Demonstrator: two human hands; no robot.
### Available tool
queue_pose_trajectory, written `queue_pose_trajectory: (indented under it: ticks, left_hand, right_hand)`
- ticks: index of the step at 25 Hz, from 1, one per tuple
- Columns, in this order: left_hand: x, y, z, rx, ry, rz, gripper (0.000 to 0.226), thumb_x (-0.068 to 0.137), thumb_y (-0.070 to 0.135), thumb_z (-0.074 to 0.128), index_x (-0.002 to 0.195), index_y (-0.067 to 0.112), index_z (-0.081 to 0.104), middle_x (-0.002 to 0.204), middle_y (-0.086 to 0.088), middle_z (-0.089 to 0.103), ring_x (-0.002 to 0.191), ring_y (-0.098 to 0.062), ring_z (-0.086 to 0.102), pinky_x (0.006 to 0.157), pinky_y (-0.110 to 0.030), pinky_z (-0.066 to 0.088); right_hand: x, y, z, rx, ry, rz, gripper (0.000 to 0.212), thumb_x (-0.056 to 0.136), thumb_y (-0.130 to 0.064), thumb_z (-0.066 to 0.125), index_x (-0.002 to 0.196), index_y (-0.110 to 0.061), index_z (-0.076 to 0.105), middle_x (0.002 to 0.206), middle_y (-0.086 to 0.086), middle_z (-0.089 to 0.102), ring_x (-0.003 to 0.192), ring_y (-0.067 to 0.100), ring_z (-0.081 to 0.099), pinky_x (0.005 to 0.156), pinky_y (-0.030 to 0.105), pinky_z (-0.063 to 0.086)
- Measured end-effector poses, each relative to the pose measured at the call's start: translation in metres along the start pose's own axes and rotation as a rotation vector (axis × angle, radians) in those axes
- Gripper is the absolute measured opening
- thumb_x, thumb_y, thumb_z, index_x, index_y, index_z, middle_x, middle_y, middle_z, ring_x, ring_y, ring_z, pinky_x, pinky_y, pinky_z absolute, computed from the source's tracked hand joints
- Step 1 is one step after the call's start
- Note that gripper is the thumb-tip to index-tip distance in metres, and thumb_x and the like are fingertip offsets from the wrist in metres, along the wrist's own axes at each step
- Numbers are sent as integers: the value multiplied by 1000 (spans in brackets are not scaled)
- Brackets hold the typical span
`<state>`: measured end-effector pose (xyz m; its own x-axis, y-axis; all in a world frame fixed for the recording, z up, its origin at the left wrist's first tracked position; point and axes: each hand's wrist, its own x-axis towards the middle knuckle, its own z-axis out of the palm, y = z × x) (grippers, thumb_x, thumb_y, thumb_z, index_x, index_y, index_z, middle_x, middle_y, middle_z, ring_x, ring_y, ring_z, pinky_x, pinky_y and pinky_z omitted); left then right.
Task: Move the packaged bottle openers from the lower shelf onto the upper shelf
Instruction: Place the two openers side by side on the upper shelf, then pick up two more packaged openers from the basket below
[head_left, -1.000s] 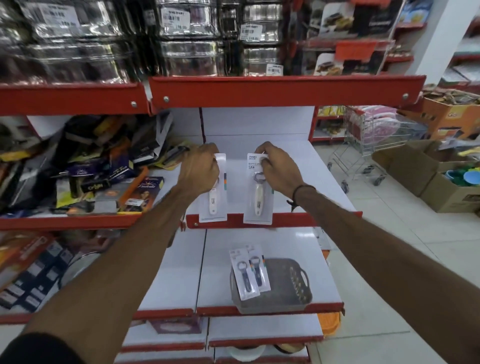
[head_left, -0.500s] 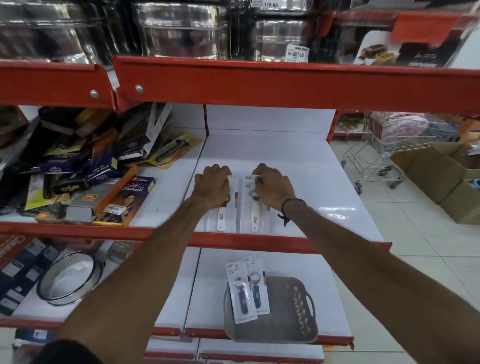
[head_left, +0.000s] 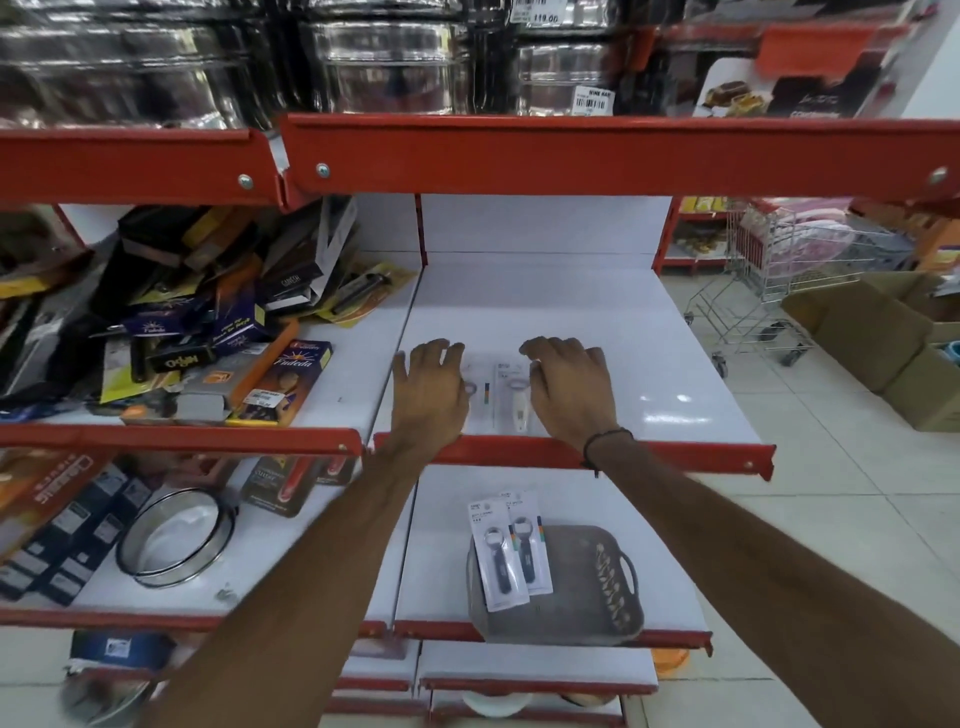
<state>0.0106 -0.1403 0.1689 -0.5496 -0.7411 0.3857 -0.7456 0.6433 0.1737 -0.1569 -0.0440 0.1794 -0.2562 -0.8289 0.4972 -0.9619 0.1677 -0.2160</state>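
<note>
I have both hands palm-down on the upper shelf (head_left: 649, 332), near its red front lip. My left hand (head_left: 428, 392) lies flat with fingers spread loosely over 1 carded opener (head_left: 477, 387), covering most of it; it pinches nothing. My right hand (head_left: 569, 389) rests the same way, fingers loosely curled, beside and partly over a second opener (head_left: 511, 397) with a white handle. The 2 cards lie side by side between my hands. On the lower shelf (head_left: 447, 519), 2 more openers (head_left: 511, 548) lean on a grey basket (head_left: 571, 587), overlapping.
</note>
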Motion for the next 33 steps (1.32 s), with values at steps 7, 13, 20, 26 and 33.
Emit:
queue_pose_trajectory:
  ticks: [7,13,20,26,33]
  left_hand:
    - [-147,22,40,-186,131,350,17,89,8,49,95,10,64,91,-9,65,79,-25,59,70,-37,49]
    - [-177,11,107,-148,-379,-18,42,93,26,59,133,15,55,141,-9,55,124,-29,53,105,-44,44]
    - [-123,-1,177,18,-561,-51,74,90,21,66,152,9,27,160,-14,31,148,-40,26,117,-64,22]
    - [-96,-10,215,16,-444,73,47,59,12,88,101,1,72,97,-19,76,95,-42,70,78,-60,60]
    - [-100,19,165,-178,-355,-4,21,90,5,57,110,7,63,109,-15,71,91,-34,67,84,-43,52]
  right_hand:
    - [-145,-6,23,-9,133,-298,12,84,-16,53,84,-17,65,79,-2,67,72,24,53,69,38,38]
    - [-179,14,79,-155,-513,52,51,92,-43,23,128,-21,52,113,6,73,104,29,64,94,44,45]
    - [-122,47,160,-106,-737,112,72,94,-29,51,155,-16,16,160,6,33,149,28,25,122,57,16]
    - [-106,59,193,-42,-589,17,60,88,-22,64,143,-13,42,143,10,55,134,38,47,115,54,33]
    - [-127,59,144,102,-449,129,31,91,-21,52,120,-16,63,121,8,67,115,31,58,94,43,46]
